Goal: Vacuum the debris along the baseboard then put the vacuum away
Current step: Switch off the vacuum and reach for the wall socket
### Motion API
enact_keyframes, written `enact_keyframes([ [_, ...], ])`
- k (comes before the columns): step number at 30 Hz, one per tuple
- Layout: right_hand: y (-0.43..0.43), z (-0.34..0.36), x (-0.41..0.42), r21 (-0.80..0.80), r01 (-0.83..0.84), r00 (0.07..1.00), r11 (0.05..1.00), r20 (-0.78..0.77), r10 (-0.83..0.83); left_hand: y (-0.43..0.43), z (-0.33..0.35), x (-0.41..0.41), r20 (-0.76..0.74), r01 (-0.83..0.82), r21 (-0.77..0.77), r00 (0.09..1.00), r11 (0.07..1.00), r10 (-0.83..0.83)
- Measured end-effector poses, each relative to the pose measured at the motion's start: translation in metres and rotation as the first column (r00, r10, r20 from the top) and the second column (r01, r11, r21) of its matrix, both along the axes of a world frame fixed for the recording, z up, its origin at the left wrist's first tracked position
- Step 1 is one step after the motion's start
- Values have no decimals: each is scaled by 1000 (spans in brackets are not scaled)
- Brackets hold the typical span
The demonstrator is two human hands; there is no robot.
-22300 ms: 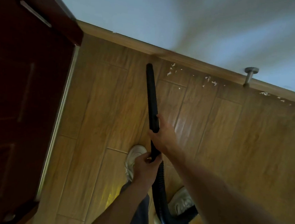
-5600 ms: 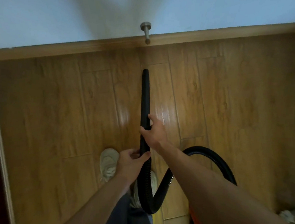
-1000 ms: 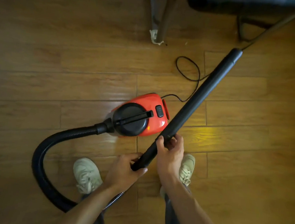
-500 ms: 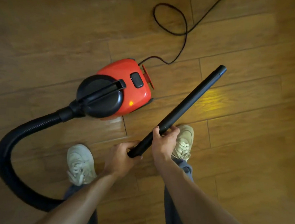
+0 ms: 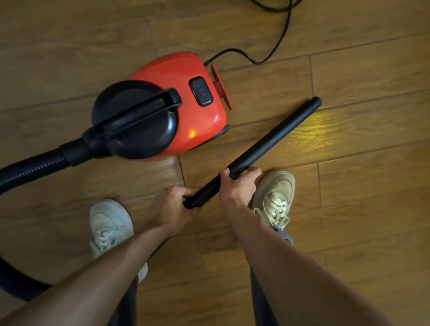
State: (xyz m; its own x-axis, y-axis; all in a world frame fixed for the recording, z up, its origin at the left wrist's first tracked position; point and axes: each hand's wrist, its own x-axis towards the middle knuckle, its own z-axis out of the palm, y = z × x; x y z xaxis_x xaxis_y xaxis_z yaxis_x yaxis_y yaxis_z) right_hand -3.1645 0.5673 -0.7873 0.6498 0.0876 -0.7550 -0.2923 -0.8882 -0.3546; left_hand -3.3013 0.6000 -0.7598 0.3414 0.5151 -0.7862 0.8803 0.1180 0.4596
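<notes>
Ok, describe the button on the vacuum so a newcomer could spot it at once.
On the wooden floor lies a red vacuum body with a hose at one end and a cord at the other. On its red top, between the round black lid and the cord end, sits the button: a black rounded rectangle, the only dark piece set into the red shell.

On my feet are two pale cream lace-up sneakers with thick soles and padded tongues: the left sneaker (image 5: 111, 228) looks whiter, the right sneaker (image 5: 275, 196) more beige. My dark grey-blue cloth trousers (image 5: 261, 318) reach the ankles, one cuff bunched over the right sneaker's collar. My left hand (image 5: 171, 208), right hand (image 5: 237, 187) and forearms are bare.
</notes>
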Motion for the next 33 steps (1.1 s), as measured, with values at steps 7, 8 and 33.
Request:
enact_keyframes([
  [7, 57, 33, 17, 124, -665, 714, 737, 395, 578, 20, 3, -13, -76, 14, 46, 997, 999, -11],
  [8, 68, 37, 17, 125, -735, 650, 667, 413, 638, 23, 2, -14, -94, 46, 54, 995, 998, -40],
  [33, 87, 37, 45, 208, -821, 571, 532, 318, 757, 43, 5, -9, -270, 247, 135, 941, 959, -204],
])
